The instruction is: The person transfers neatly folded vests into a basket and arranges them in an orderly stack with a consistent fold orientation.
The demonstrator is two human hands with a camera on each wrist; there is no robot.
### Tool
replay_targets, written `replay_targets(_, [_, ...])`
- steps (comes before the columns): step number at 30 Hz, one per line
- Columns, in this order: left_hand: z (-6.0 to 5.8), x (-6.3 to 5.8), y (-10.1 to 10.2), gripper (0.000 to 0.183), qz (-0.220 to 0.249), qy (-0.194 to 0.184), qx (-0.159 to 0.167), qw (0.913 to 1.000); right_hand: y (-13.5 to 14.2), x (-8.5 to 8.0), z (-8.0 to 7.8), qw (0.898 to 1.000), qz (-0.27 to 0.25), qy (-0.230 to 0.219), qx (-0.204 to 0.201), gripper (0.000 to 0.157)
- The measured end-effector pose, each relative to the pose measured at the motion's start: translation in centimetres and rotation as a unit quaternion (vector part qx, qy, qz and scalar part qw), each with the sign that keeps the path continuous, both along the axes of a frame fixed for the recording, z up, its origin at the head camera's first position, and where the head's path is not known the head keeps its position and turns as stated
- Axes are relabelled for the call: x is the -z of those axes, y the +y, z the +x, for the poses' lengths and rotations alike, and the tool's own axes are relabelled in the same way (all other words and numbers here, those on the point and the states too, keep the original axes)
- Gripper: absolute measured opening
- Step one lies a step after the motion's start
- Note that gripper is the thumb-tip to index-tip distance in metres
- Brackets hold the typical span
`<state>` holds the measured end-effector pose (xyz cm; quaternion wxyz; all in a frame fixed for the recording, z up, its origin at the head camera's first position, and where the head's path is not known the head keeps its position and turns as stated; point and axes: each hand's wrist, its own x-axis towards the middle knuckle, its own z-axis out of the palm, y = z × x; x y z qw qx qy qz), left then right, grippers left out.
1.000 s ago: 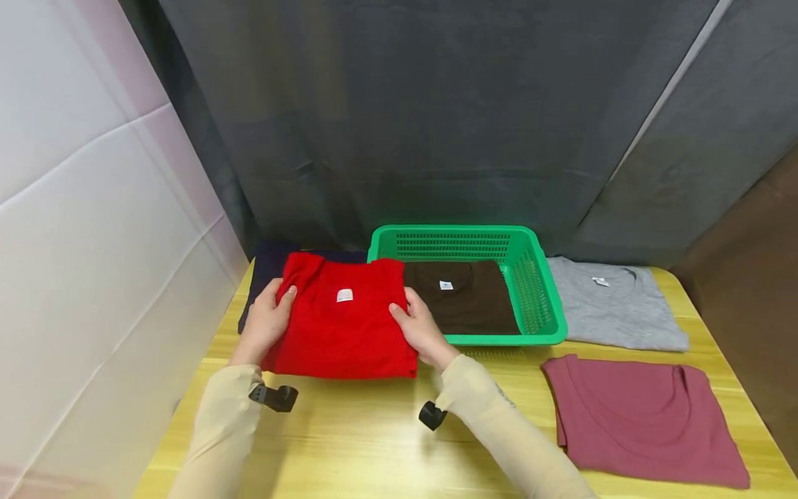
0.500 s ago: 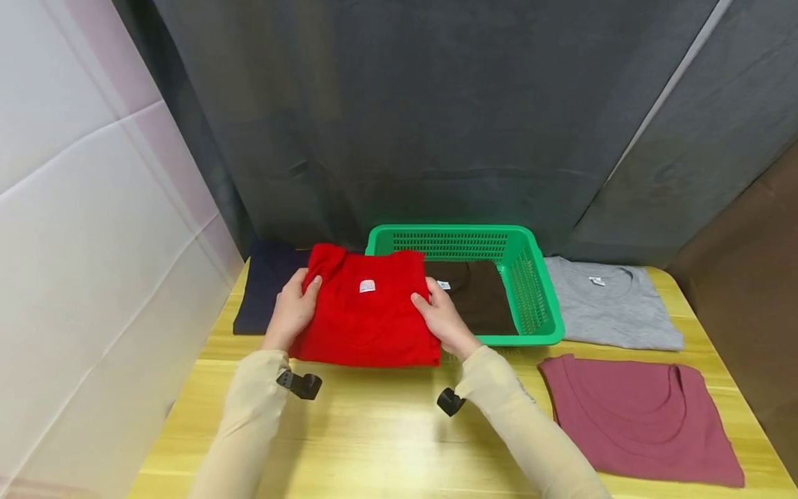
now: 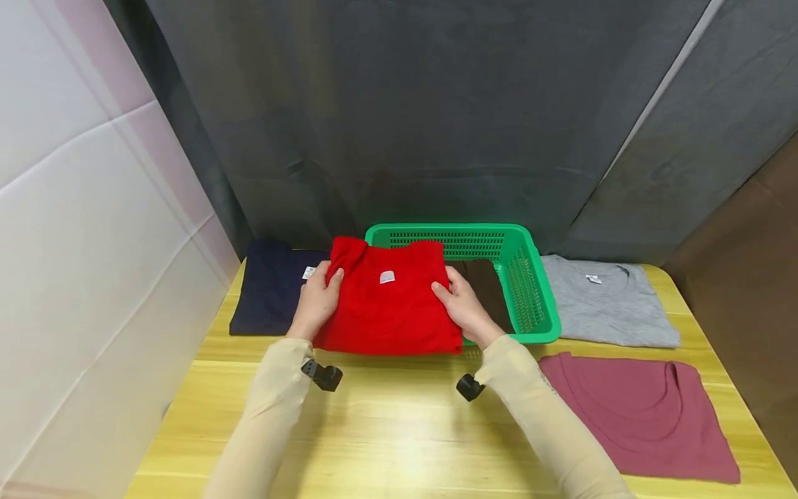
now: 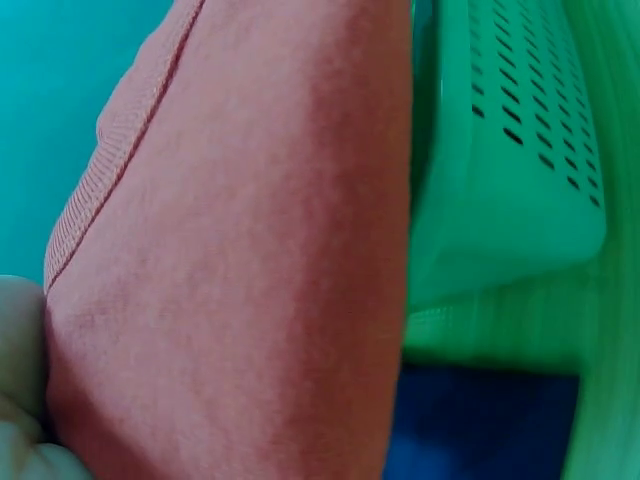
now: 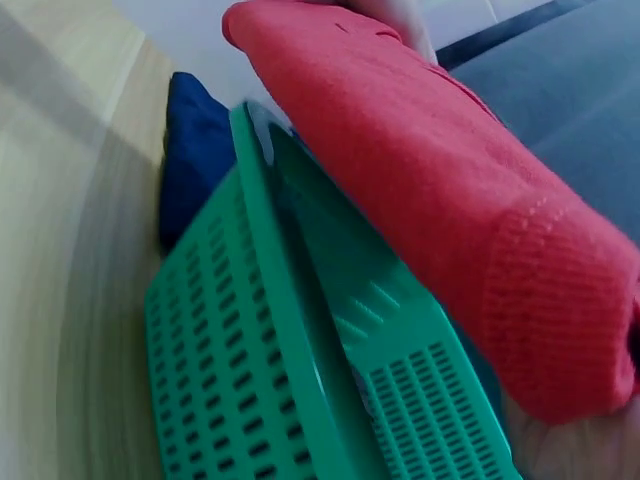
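Note:
A folded red shirt (image 3: 389,305) with a white neck label hangs in the air between both hands, overlapping the left part of the green basket (image 3: 537,284). My left hand (image 3: 316,299) grips its left side, thumb on top. On the opposite side my right hand (image 3: 464,305) pinches the cloth the same way. The right wrist view shows the red shirt (image 5: 430,190) raised above the rim of the basket (image 5: 235,330). Inside the basket lies a folded dark brown shirt (image 3: 489,291), partly hidden behind the red one and the right hand.
Left of the basket a folded navy shirt (image 3: 264,294) lies on the wooden table (image 3: 386,430). A folded grey shirt (image 3: 614,305) is to the basket's right, and a folded dusty-pink shirt (image 3: 654,416) lies nearer the front right. A dark grey curtain (image 3: 405,118) hangs behind.
Both hands have carried the red shirt right and slightly away, from over the navy shirt to over the basket's left part. More of the navy shirt shows; less of the brown one does.

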<state>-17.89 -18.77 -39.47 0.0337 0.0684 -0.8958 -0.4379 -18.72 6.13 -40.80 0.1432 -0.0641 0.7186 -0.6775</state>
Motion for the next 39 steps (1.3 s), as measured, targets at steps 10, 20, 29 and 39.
replay_targets(10, [-1.3,0.0,2.3,0.03,0.003,0.001,0.004,1.0,2.2,0.3,-0.9,1.0,0.007,-0.01,0.012,0.03])
replay_targets(20, [-2.4,0.2,4.3,0.03,0.009,-0.007,0.006,0.9999,4.1,0.6,-1.9,1.0,0.018,-0.004,0.015,0.033])
replay_targets(29, [-3.2,0.8,5.6,0.03,0.012,-0.014,0.008,0.9998,5.1,0.8,-3.1,0.999,0.029,-0.016,0.015,0.033])
replay_targets(39, [-4.5,1.0,7.1,0.042,-0.003,-0.036,-0.001,0.9993,6.4,0.6,-4.1,0.998,0.054,-0.023,0.024,0.035])
